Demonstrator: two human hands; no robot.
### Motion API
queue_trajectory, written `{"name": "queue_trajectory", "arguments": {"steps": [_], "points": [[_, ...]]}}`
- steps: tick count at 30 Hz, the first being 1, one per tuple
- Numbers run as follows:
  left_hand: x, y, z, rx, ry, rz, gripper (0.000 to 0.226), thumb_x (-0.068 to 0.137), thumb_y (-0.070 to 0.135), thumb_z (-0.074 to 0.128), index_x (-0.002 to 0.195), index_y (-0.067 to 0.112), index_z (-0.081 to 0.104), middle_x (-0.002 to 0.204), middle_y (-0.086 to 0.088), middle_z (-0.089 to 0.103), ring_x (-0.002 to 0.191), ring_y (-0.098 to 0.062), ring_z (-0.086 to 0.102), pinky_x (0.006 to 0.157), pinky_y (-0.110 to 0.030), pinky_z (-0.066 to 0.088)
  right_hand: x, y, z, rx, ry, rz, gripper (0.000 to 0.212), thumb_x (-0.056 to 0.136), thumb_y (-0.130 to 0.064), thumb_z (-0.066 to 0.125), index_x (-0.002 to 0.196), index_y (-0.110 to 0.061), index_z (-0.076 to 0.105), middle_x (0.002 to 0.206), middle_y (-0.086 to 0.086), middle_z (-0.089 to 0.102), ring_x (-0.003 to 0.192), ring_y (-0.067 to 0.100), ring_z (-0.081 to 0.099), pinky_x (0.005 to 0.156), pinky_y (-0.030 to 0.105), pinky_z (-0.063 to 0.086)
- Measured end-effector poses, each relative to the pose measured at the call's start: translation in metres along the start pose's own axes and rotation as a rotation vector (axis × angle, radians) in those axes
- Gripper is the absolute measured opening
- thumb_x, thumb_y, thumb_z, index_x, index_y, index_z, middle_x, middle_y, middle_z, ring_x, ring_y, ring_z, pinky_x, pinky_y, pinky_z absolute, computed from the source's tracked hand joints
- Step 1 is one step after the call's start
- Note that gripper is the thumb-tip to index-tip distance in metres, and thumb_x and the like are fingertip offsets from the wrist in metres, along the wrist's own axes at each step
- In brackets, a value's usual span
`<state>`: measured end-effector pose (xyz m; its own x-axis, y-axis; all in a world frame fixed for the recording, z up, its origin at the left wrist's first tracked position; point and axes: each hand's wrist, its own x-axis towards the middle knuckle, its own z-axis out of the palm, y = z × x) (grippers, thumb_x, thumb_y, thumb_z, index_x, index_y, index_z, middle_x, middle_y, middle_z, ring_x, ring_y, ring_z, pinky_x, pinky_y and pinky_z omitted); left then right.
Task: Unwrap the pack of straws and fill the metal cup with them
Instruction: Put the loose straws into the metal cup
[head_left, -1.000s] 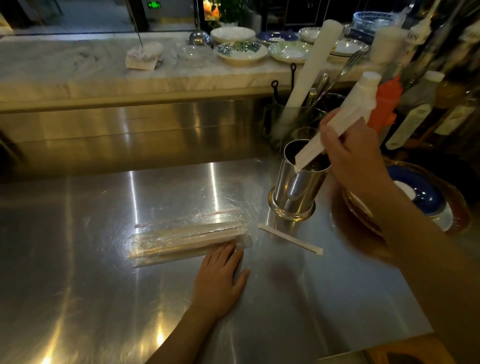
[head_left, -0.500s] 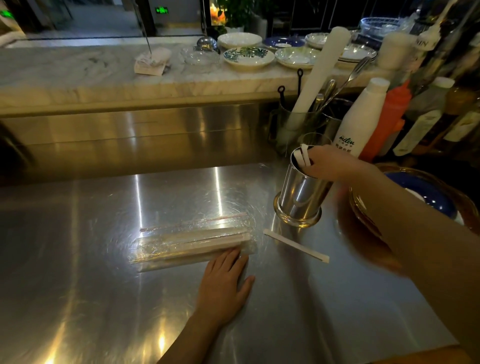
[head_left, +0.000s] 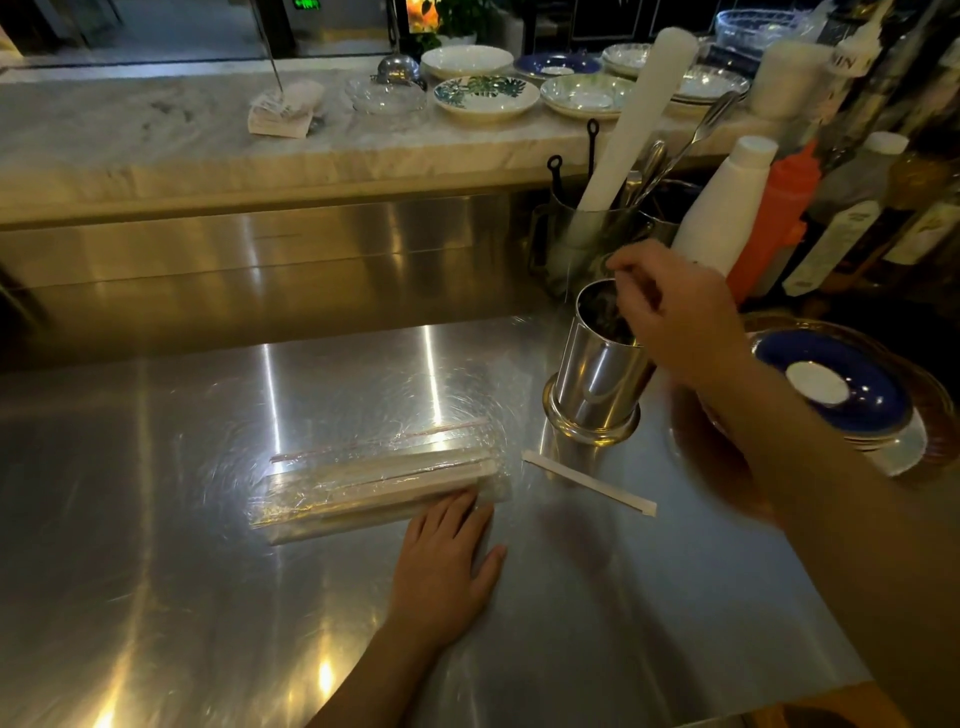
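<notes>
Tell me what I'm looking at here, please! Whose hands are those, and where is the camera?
The camera sits on a person's head, looking down, so you see their own two hands. The left hand lies flat on a shiny steel counter, beside a clear plastic pack of straws. The right hand is over a metal cup, fingers loose; I can't tell if it holds anything. One paper-wrapped straw lies loose by the cup. Behind stand bottles and plates.

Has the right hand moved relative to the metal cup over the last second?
Yes. The right hand came down from above the metal cup with straws, and now sits at its rim with no straws showing.
</notes>
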<state>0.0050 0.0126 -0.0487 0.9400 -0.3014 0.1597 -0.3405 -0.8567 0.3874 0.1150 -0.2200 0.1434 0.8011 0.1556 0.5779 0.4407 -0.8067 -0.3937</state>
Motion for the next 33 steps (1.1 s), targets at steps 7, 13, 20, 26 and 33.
{"name": "queue_trajectory", "arguments": {"steps": [7, 13, 20, 26, 33], "points": [[0.000, -0.001, 0.000, 0.009, -0.027, -0.013, 0.051, 0.088, 0.052, 0.038, 0.131, 0.025, 0.046, 0.138, -0.001, 0.048, 0.128, -0.018, 0.040, 0.106, -0.030, 0.016, -0.079, -0.012, 0.058, -0.065, -0.369, -0.161, 0.015, 0.085, -0.011, 0.056, 0.098, -0.005, 0.062, 0.084, 0.012, 0.068, 0.066, 0.023, 0.064, 0.058, 0.029, 0.051], [0.000, -0.001, 0.000, 0.019, -0.031, -0.019, 0.051, 0.088, 0.051, 0.039, 0.130, 0.024, 0.048, 0.137, -0.002, 0.050, 0.126, -0.020, 0.042, 0.104, -0.031, 0.018, -0.111, 0.009, 0.086, -0.303, -0.792, 0.095, 0.038, 0.088, -0.023, 0.049, 0.125, -0.016, 0.042, 0.126, 0.008, 0.052, 0.097, 0.024, 0.058, 0.073, 0.028, 0.044], [0.000, 0.000, -0.002, -0.005, -0.022, -0.017, 0.051, 0.087, 0.049, 0.040, 0.129, 0.022, 0.049, 0.134, -0.003, 0.053, 0.124, -0.021, 0.044, 0.103, -0.031, 0.021, -0.115, 0.000, 0.092, -0.267, -1.000, 0.268, 0.044, 0.085, -0.018, 0.050, 0.126, -0.012, 0.038, 0.100, 0.008, 0.059, 0.084, 0.021, 0.056, 0.070, 0.030, 0.044], [0.000, 0.000, -0.001, -0.010, -0.018, -0.014, 0.050, 0.088, 0.050, 0.041, 0.130, 0.024, 0.047, 0.136, -0.002, 0.051, 0.126, -0.019, 0.042, 0.104, -0.031, 0.019, -0.098, -0.010, 0.085, -0.087, -1.170, 0.311, 0.028, 0.085, -0.022, 0.054, 0.111, -0.014, 0.047, 0.094, 0.004, 0.055, 0.075, 0.014, 0.052, 0.054, 0.018, 0.037], [0.000, -0.001, 0.002, -0.002, -0.021, -0.017, 0.049, 0.087, 0.050, 0.042, 0.129, 0.024, 0.048, 0.134, -0.002, 0.053, 0.124, -0.020, 0.046, 0.103, -0.033, 0.021, -0.031, -0.019, 0.038, 0.157, -0.705, 0.341, 0.037, 0.086, -0.014, 0.054, 0.118, -0.020, 0.036, 0.078, 0.007, 0.055, 0.063, 0.018, 0.060, 0.045, 0.022, 0.050]]}}
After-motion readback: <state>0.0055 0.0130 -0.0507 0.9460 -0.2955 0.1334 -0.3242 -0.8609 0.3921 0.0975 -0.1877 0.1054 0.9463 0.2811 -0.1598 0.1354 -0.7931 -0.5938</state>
